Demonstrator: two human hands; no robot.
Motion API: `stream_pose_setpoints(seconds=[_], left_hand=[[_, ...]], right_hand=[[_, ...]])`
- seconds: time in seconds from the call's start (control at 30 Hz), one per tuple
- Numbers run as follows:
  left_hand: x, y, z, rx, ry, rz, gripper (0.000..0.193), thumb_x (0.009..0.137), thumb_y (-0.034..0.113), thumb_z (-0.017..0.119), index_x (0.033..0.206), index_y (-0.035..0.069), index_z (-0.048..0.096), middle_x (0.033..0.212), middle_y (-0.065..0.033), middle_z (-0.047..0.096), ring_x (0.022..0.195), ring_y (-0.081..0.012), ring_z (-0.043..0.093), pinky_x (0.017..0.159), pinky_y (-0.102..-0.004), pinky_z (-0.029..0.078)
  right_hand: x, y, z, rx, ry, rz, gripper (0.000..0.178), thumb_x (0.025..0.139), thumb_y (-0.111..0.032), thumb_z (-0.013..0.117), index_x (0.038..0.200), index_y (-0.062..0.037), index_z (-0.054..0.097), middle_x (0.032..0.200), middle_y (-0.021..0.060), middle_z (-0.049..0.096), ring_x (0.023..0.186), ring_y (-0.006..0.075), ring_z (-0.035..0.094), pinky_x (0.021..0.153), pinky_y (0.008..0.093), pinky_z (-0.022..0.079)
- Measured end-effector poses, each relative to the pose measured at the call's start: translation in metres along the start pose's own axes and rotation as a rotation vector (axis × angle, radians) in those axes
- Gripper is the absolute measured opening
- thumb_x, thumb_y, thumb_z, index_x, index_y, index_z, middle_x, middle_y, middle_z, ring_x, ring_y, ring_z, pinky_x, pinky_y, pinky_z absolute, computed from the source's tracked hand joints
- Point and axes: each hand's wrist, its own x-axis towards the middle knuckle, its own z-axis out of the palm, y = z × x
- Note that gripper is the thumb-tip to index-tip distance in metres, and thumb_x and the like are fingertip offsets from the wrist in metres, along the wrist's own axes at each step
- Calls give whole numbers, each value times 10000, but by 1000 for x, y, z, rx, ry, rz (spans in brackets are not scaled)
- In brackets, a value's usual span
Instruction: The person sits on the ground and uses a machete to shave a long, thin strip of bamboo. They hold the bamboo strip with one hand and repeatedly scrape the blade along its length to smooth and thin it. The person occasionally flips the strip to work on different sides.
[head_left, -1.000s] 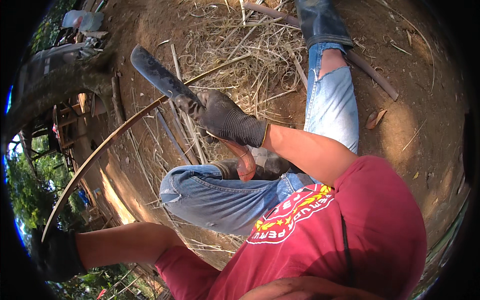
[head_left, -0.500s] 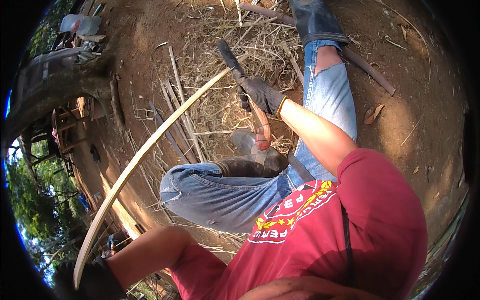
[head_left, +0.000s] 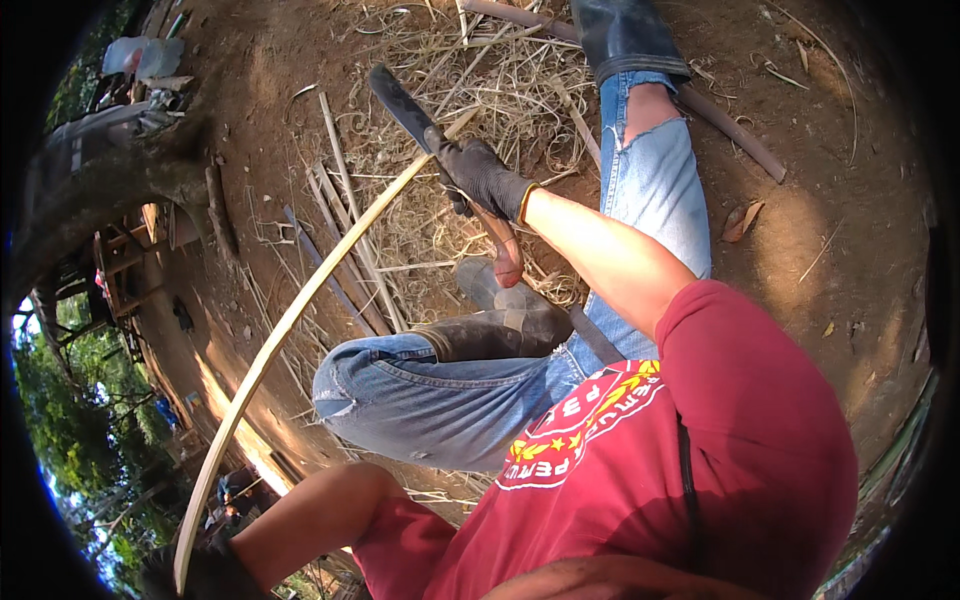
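My right hand (head_left: pixel 484 178), in a dark knit glove, is closed round a knife with a curved wooden handle (head_left: pixel 500 246). Its dark blade (head_left: pixel 402 108) points up and left, crossing close to the far end of a long pale wooden strip (head_left: pixel 272 348), bamboo by its look. Whether blade and strip touch I cannot tell. The strip bows down to the lower left, where my gloved left hand (head_left: pixel 215 572) grips its near end; the fingers there are dark and partly cut off by the picture's rim.
Curled shavings (head_left: pixel 520 110) cover the dirt between my legs, with several thin sticks (head_left: pixel 350 200) beside them. One bent leg (head_left: pixel 430 395) lies under the right forearm; the other stretches ahead in a dark boot (head_left: pixel 625 40). A brown pole (head_left: pixel 735 130) passes beneath that leg.
My right hand and the knife have moved left, and the blade now tilts further left. The strip's near end, with my left hand, has shifted slightly right and down.
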Motion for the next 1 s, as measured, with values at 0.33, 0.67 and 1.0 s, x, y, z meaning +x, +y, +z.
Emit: stream_pose_setpoints(seconds=[0.33,0.67,1.0], left_hand=[[-7,6,-15,199,21,30,410,964,325,476,604,132,439,557,20,447,506,-130,465,555,-252,393],[-1,25,-36,605,19,253,405,936,366,515,597,147,472,552,33,473,511,-112,490,563,-244,411],[0,37,-37,108,-100,8,392,986,318,391,630,157,421,580,39,385,549,-106,418,638,-268,375]], right_hand=[[-19,13,31,-79,83,-39,727,886,-699,470,755,5,600,692,152,645,609,284,659,573,425,527],[-79,-24,37,21,-34,-11,614,905,-636,522,756,-41,553,550,34,522,414,162,537,353,336,442],[-179,-41,90,-167,-186,-231,518,952,-509,526,811,-15,592,543,67,539,477,185,565,467,360,467]])
